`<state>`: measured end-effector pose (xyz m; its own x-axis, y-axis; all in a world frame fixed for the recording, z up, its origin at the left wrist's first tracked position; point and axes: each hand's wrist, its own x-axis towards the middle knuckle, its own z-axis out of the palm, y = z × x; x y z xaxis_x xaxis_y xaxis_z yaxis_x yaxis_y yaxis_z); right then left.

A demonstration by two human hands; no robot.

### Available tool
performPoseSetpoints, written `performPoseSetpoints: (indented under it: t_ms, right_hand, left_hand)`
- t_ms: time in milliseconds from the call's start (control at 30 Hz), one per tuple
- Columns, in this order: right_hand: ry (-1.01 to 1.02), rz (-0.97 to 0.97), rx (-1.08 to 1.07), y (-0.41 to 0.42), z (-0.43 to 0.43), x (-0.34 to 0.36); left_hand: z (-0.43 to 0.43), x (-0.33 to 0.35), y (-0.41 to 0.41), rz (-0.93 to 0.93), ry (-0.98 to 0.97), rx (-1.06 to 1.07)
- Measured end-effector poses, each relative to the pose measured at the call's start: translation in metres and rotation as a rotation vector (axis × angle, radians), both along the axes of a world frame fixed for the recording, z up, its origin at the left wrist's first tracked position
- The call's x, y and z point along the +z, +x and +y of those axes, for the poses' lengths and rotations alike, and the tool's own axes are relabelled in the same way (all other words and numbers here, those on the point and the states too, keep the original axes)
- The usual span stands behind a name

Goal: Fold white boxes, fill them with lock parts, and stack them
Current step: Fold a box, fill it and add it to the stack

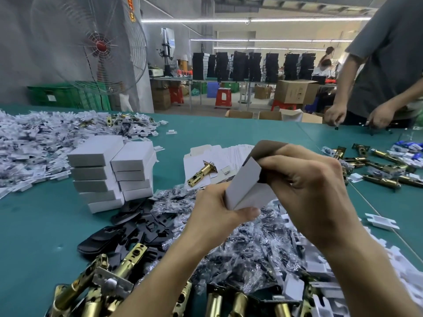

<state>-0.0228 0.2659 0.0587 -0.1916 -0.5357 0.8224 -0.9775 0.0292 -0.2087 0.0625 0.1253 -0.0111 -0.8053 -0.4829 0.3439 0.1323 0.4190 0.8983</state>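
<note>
Brass latches [128, 268], too many and too cut off to count, are lying along the near table [34, 225] edge, beside black plates [128, 232] and bagged parts [240, 248]. Above them both hands are gripping one white box [245, 186]: the left hand [215, 211] is pinching its lower end, the right hand [306, 179] is curling over its upper end. Its long axis is tilting up and away to the right. Farther left, two stacks of boxes [112, 172] are standing touching, roughly five and four high. One latch [202, 172] is lying on flat blanks [229, 154].
</note>
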Motion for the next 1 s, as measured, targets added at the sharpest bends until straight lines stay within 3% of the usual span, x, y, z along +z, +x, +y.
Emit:
performPoseSetpoints:
  t_ms: [100, 233, 367, 500, 567, 733, 867, 1000]
  right_hand:
    - [0.137, -0.057, -0.020, -0.005, 0.003, 0.000]
    - [0.139, -0.141, 0.005, -0.005, 0.005, -0.001]
    - [-0.088, -0.073, -0.061, -0.003, 0.007, 0.004]
    - [-0.269, -0.181, -0.124, -0.009, 0.012, 0.005]
    - [-0.117, -0.288, -0.176, -0.015, 0.012, -0.002]
    - [0.872, -0.475, -0.307, -0.027, 0.000, -0.038]
    - [1.051, -0.431, -0.377, -0.021, -0.013, -0.060]
    - [1.037, -0.409, -0.400, -0.020, -0.016, -0.067]
  left_hand:
    - [-0.001, -0.002, 0.001, 0.000, -0.051, 0.055]
    - [0.000, -0.003, 0.000, 0.010, -0.009, 0.030]
    - [0.000, 0.000, -0.001, 0.012, 0.146, 0.069]
    - [-0.003, 0.003, 0.001, 0.089, 0.297, 0.148]
    - [-0.006, 0.004, 0.002, 0.151, 0.381, 0.170]
    - [-0.011, 0.005, 0.001, 0.184, 0.475, 0.203]
    - [-0.008, 0.005, 0.000, 0.115, 0.514, 0.176]
    - [-0.007, 0.004, 0.000, 0.075, 0.486, 0.152]
